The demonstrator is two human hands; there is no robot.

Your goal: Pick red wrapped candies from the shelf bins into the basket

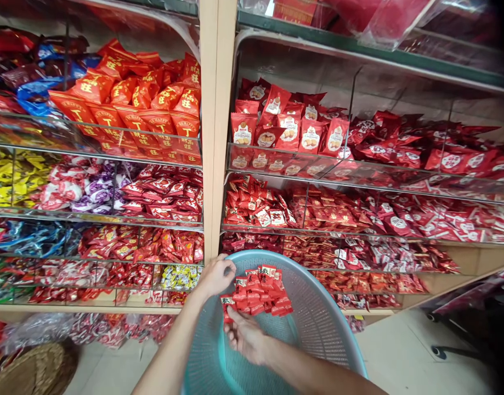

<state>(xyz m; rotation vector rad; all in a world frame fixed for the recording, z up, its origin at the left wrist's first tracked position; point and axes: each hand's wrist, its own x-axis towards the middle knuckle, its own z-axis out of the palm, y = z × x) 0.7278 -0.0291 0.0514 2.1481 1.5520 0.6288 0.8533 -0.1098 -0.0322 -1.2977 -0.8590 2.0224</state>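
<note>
A teal plastic basket (317, 329) with perforated walls stands below the shelves. My left hand (216, 278) is at its far left rim, fingers curled over the edge. Inside the basket is a cluster of small red candy packets (262, 291) with black characters on pale tops. My right hand (248, 336) reaches into the basket from the right, and its thumb and fingers pinch the red packet (227, 303) at the cluster's left end. The fingertips under that packet are partly hidden.
Shelves of sweets face me, with clear front lips (272, 156) and a wooden upright (216, 137) between two bays. A woven basket (38, 370) stands on the floor at left. A chair's wheeled base (439, 351) is at right.
</note>
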